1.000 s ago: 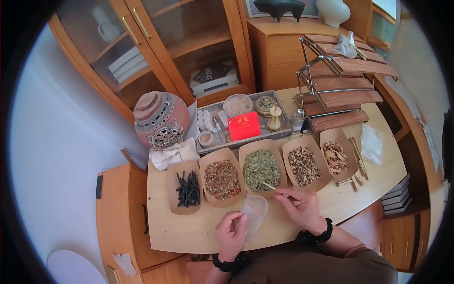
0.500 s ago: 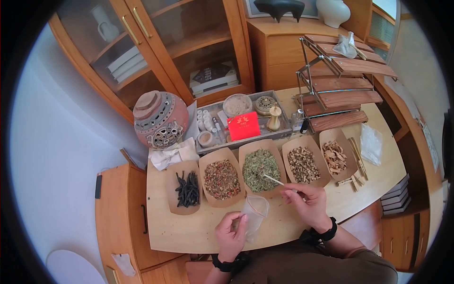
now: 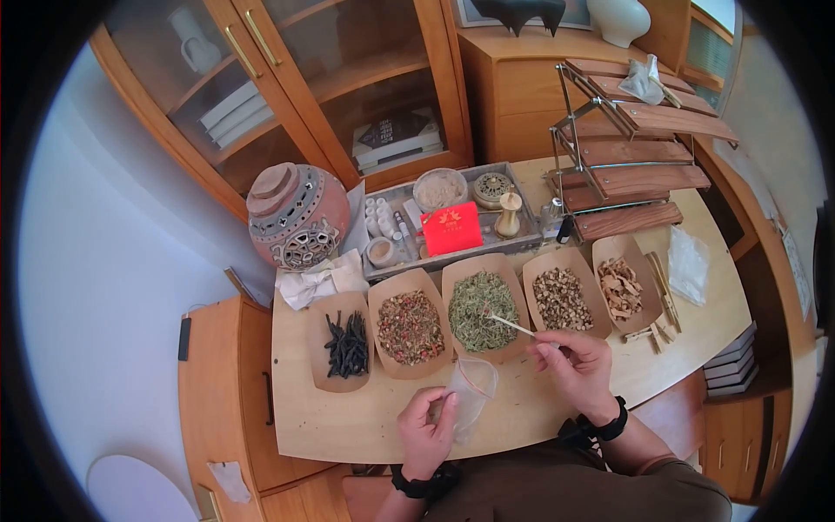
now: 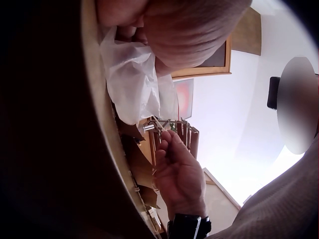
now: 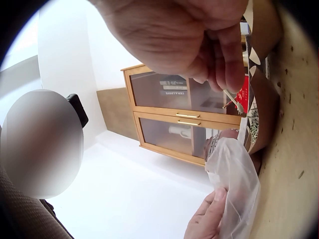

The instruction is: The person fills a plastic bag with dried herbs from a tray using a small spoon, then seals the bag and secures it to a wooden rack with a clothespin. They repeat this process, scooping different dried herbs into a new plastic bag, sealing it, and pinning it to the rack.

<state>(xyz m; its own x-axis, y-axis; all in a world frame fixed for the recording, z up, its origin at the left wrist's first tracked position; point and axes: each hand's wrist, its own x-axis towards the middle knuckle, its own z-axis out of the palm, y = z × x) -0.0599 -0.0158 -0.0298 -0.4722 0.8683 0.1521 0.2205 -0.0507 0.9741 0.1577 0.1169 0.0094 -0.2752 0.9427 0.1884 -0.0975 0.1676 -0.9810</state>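
My left hand (image 3: pixel 426 431) pinches a small translucent plastic bag (image 3: pixel 470 402) by its side, its mouth upward with a reddish line along it. In the right wrist view the bag (image 5: pixel 233 181) hangs from the thumb and fingers. My right hand (image 3: pixel 576 370) pinches a thin pale stick (image 3: pixel 515 325) with a slightly widened tip. That tip overlaps the green dried herbs (image 3: pixel 478 300) in the middle paper tray (image 3: pixel 515 347). The stick's other end is hidden in the fingers. In the left wrist view the right hand (image 4: pixel 180 174) shows beyond the bag.
Beside the herbs stand paper trays of black pods (image 3: pixel 348 346), mixed reddish herbs (image 3: pixel 409 326), chopped brown pieces (image 3: pixel 561 297) and pale chips (image 3: pixel 619 290). Behind are a grey tray (image 3: pixel 400 271) with a red packet (image 3: pixel 452 230), a clay pot (image 3: pixel 296 217) and a wooden folding rack (image 3: pixel 639 183).
The right hand has moved a little right and up, and the stick's tip has shifted from the herbs' near side toward their middle. The left hand keeps its hold on the bag.
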